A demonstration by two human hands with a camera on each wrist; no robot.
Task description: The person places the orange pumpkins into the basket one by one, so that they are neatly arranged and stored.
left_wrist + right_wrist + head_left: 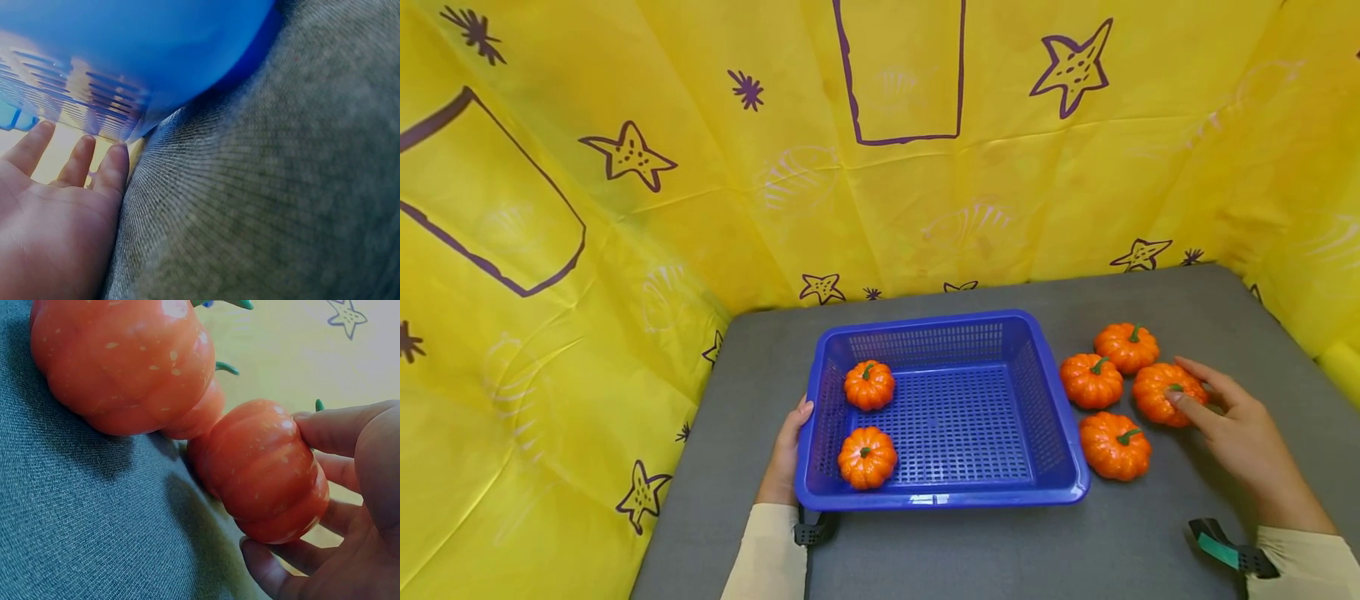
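A blue plastic basket (936,501) with slotted walls has two small orange pumpkins inside along its left: one pumpkin (869,385) behind, the other pumpkin (867,458) in front. My left hand (787,450) is at the basket's left side, its fairly straight fingers (112,169) against the outer wall in the left wrist view; its thumb is hidden there. To the right of the basket, my right hand (1243,429) grips a pumpkin (1161,392) with a green stem, thumb on one side and fingers round the other. In the right wrist view this pumpkin (265,472) is tilted within the fingers.
Three more pumpkins stand on the grey table (970,554) between basket and right hand: a rear pumpkin (1123,348), a middle pumpkin (1088,383) and a front pumpkin (1112,450). Yellow cloth (895,200) with starfish drawings hangs behind and at both sides.
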